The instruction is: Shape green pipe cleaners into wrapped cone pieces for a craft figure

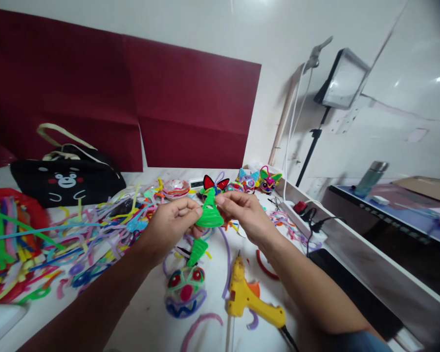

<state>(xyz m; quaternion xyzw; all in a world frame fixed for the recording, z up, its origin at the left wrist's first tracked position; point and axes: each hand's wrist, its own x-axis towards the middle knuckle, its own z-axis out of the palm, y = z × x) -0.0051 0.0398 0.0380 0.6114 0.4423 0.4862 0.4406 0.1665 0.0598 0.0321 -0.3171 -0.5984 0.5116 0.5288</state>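
Note:
Between my two hands is a green pipe-cleaner triangle point(210, 218), raised above the white table. My left hand point(176, 217) pinches its left lower corner, and the fingers of my right hand point(244, 212) grip it near its upper right side. Below them on the table lies a round clown face point(186, 293) with red eyes, a red nose and a blue zigzag mouth. A second green triangle point(198, 252) touches or overlaps its top edge. To the right of the face rests a yellow glue gun point(242, 293), nozzle pointing away from me.
Loose pipe cleaners point(106, 239) cover the left side, beside a red bag of pipe cleaners point(12, 234). A black bag point(68, 178) stands behind. Finished animal faces point(267, 183) sit at the back. On the right are a power strip point(300, 220) and a black slab point(352, 288).

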